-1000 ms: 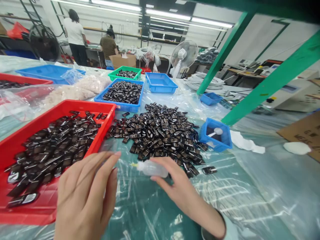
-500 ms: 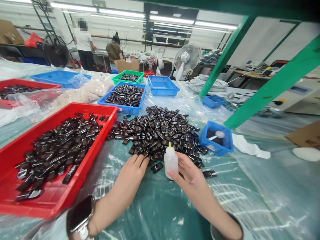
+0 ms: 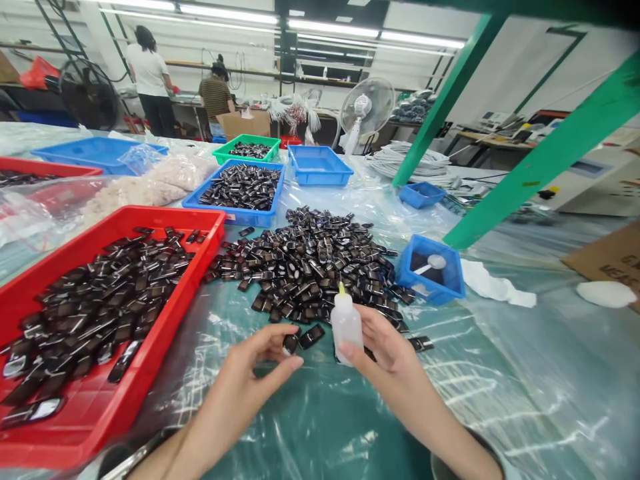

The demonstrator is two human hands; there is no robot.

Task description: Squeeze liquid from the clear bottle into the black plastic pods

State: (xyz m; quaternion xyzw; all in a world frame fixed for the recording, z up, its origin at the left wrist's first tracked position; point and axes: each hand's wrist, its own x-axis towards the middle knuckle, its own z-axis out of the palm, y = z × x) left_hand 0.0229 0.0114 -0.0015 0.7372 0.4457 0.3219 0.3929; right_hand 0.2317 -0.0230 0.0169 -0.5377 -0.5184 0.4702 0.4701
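Note:
My left hand [image 3: 250, 373] pinches one small black glossy part [image 3: 291, 343] between thumb and fingers, just in front of a big loose pile of the same black parts [image 3: 310, 263] on the plastic-covered table. My right hand [image 3: 387, 350] is wrapped round a small white squeeze bottle [image 3: 347, 325] with a yellow tip, held upright beside the pinched part. Another loose black part [image 3: 312, 335] lies between the two hands.
A red tray [image 3: 165, 337] of black parts sits at my left. Blue trays [image 3: 235, 215], [image 3: 320, 175] and a green tray [image 3: 220, 157] stand further back. A small blue bin [image 3: 453, 288] is at the right of the pile. Green frame posts [image 3: 525, 170] rise at the right. Two people stand at a far bench.
My left hand reached into the edge of the pile, took one black part and drew it back. The right hand turned the bottle from lying sideways to upright.

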